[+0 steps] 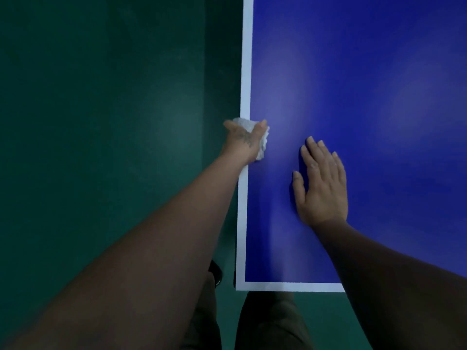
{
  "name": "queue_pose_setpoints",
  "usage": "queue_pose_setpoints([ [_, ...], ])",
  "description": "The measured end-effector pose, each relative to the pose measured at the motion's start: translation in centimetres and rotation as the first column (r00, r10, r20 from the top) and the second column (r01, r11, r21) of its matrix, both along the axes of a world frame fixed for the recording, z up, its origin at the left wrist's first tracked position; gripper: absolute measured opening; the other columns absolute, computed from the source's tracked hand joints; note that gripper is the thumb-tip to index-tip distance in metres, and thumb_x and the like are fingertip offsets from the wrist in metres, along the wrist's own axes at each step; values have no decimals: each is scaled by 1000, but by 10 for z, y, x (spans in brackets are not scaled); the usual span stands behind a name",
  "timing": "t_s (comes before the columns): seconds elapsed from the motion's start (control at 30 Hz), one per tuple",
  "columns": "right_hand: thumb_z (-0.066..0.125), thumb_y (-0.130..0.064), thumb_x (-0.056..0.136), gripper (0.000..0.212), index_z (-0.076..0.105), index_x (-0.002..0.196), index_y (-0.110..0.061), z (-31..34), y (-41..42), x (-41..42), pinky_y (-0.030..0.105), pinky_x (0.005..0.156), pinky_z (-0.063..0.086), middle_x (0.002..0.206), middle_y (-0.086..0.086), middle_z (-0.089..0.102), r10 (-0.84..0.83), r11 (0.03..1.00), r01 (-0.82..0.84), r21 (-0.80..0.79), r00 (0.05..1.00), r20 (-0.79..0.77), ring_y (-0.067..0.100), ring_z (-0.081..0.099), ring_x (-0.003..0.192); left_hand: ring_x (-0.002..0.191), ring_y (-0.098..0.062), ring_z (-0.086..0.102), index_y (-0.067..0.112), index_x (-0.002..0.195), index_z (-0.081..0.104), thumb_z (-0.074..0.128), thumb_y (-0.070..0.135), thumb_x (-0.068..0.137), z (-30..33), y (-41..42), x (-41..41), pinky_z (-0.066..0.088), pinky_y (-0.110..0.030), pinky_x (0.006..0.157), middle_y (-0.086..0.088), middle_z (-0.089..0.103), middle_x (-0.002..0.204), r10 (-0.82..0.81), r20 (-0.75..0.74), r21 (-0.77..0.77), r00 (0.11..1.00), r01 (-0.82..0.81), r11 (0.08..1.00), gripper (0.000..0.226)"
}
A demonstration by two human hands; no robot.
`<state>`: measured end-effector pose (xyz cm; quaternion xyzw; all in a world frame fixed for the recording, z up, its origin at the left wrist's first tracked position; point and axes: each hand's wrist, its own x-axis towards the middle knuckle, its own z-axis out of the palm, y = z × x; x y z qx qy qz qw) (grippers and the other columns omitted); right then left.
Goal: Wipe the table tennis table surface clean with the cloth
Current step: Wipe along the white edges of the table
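While the left hand grips a white cloth on the table tennis table's white sideline, right of it the right hand rests flat, fingers straight.

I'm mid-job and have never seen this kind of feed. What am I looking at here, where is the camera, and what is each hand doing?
There is no machine here: these are a person's two bare hands, filmed by one wide-angle camera worn on the head, looking forward and down. The blue surface is the table tennis table, seen from its near left corner, with the white border line along its edge and the green floor beside it. The left hand grips a crumpled white cloth against the table's left edge. The right hand lies flat on the blue surface with straight fingers, holding nothing.
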<state>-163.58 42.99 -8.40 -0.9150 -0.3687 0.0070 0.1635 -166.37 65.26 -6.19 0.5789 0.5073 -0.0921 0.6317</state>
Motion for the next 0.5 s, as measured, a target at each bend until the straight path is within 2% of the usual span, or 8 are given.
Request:
queue_pose_setpoints([
  [0.07, 52, -25, 110, 54, 45, 160, -9, 1, 0, 0, 51, 131, 21, 172, 4, 34, -1, 1000, 1, 2, 1000, 2, 22, 26, 162, 97, -15, 56, 6, 142, 27, 60, 49, 105, 0, 4, 5, 49, -26, 81, -1, 49, 118, -23, 8, 31, 1000, 22, 999, 65],
  [0.13, 52, -25, 109, 54, 44, 160, -10, 2, 0, 0, 48, 133, 19, 173, 3, 33, -8, 1000, 8, -4, 1000, -7, 20, 25, 162, 89, -11, 62, 3, 142, 29, 61, 53, 103, 1, -2, -6, 53, -21, 70, -2, 57, 116, -3, 37, 16, 999, 3, 1000, 71],
  [0.2, 51, -26, 109, 54, 44, 161, -10, 2, 0, 0, 46, 133, 16, 173, 2, 33, -12, 1000, 12, -3, 1000, -20, 19, 24, 163, 79, -15, 70, -5, 151, 27, 68, 62, 89, -3, -13, -24, 58, -30, 62, -9, 69, 109, 74, 71, -39, 995, -71, 997, 101],
  [0.23, 51, -26, 109, 54, 44, 161, -10, 2, 0, -1, 46, 133, 16, 173, 2, 33, -13, 1000, 13, -2, 1000, -22, 19, 24, 163, 83, -17, 72, -4, 158, 21, 69, 63, 85, -1, -21, -36, 60, -33, 65, -9, 70, 111, 70, 67, -55, 995, -66, 996, 111],
  [0.27, 52, -26, 109, 54, 44, 161, -10, 2, -1, -1, 47, 133, 17, 173, 2, 33, -14, 1000, 14, -3, 1000, -23, 19, 23, 163, 90, -17, 71, 2, 163, 11, 70, 58, 90, 4, -29, -48, 62, -32, 71, -6, 68, 116, 36, 70, -68, 997, -31, 997, 109],
  [0.33, 52, -27, 109, 55, 44, 160, -9, 2, -1, -1, 48, 133, 18, 173, 3, 33, -9, 1000, 9, -3, 1000, -25, 20, 24, 163, 102, -10, 63, 14, 167, -2, 65, 43, 104, 12, -45, -75, 55, -18, 81, 1, 57, 131, -92, 70, -68, 993, 97, 993, 97],
  [0.4, 53, -27, 109, 55, 45, 160, -9, 2, -1, 0, 50, 132, 20, 173, 3, 33, -5, 1000, 5, -3, 999, -33, 20, 24, 163, 110, -7, 58, 18, 167, -3, 62, 43, 105, 8, -53, -96, 47, -16, 88, -2, 46, 145, -176, 62, -41, 982, 179, 983, 94],
  [0.5, 54, -26, 109, 54, 47, 159, -8, 2, -1, 1, 52, 131, 22, 172, 3, 34, -5, 1000, 5, 4, 1000, -29, 21, 25, 162, 105, -9, 61, 12, 164, 6, 59, 41, 107, -4, -46, -86, 50, -14, 82, -7, 52, 141, -204, 27, -8, 979, 205, 979, 83],
])
